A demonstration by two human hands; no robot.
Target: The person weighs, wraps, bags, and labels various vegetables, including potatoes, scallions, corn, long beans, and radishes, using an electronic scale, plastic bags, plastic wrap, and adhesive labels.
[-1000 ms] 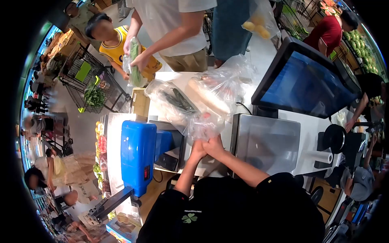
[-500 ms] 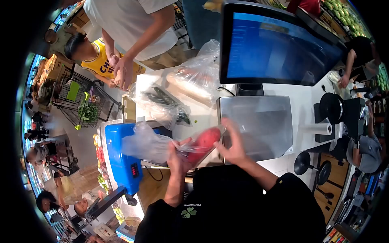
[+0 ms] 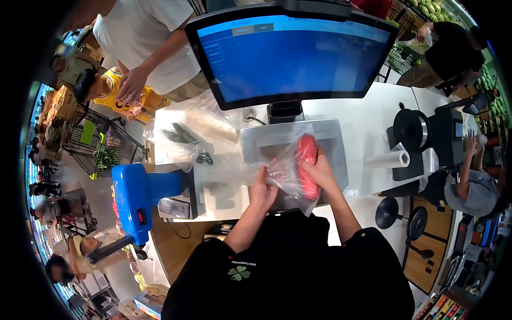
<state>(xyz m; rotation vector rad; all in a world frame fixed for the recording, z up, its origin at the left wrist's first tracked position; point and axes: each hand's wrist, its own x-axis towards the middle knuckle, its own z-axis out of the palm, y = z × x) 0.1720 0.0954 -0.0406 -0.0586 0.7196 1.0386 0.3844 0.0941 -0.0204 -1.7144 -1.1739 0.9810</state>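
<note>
A clear plastic bag (image 3: 281,172) with a long, rounded red piece of produce (image 3: 307,152) inside hangs over the grey metal scale plate (image 3: 333,140). My right hand (image 3: 318,172) is closed around the red piece through the film, near its middle. With my left hand (image 3: 262,190) I pinch the gathered film at the bag's left side. The exact kind of produce cannot be made out. Whether the bag's underside touches the plate is hidden. Behind the plate stands a monitor (image 3: 288,58) with a blue screen.
Bagged dark green vegetables (image 3: 184,136) and another clear bag (image 3: 213,122) lie on the white counter (image 3: 368,128). A blue device (image 3: 130,200) stands left, a roll of bags (image 3: 392,159) right. A person in a white shirt (image 3: 144,37) and a child in yellow (image 3: 122,90) are across the counter.
The bagged red piece has moved right, from beside the scale to above its plate, and turned more upright. My right hand has closed on it. The view has swung right.
</note>
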